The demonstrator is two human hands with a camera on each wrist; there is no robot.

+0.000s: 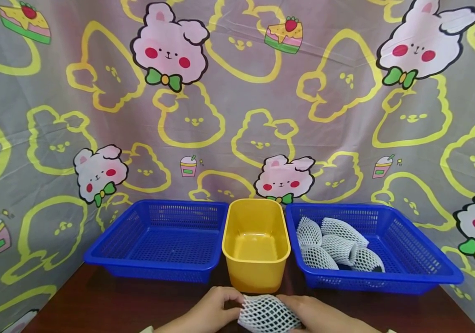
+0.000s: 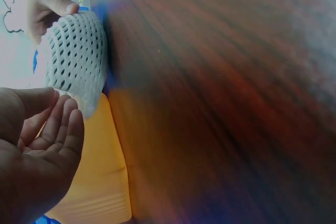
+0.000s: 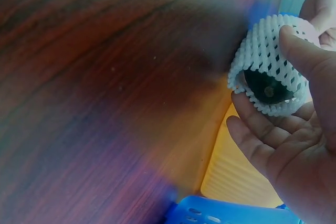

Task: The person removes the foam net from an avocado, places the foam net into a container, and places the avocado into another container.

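Both my hands are on one white foam net sleeve (image 1: pixel 268 314), held between them just in front of the yellow bin (image 1: pixel 256 277), over the near part of the brown table (image 1: pixel 96 300); whether it touches the wood I can't tell. My left hand (image 1: pixel 216 305) pinches the net's edge at one end, thumb against forefinger; my right hand (image 1: pixel 310 312) grips the other end, thumb on top and fingers curled beneath. At the right-hand mouth a dark, rounded item (image 3: pixel 269 87) shows inside, a pale spot on its end. Handling, as I judge it: keep the pinch light — foam mesh likely tears if yanked — and let the right fingers bear the weight from below, since a smooth item could slip out of that mouth. Best to work the net along in small, even pulls, both ends level. Count: one sleeve in hand, with one dark item visible in it; five more netted pieces (image 1: pixel 339 249) in the right blue basket (image 1: pixel 412 284), bunched toward its left side — dark contents glimpsed low among them, number unclear. Blue baskets: two, counting the left blue basket (image 1: pixel 158 274). Yellow bins: one, standing between them.
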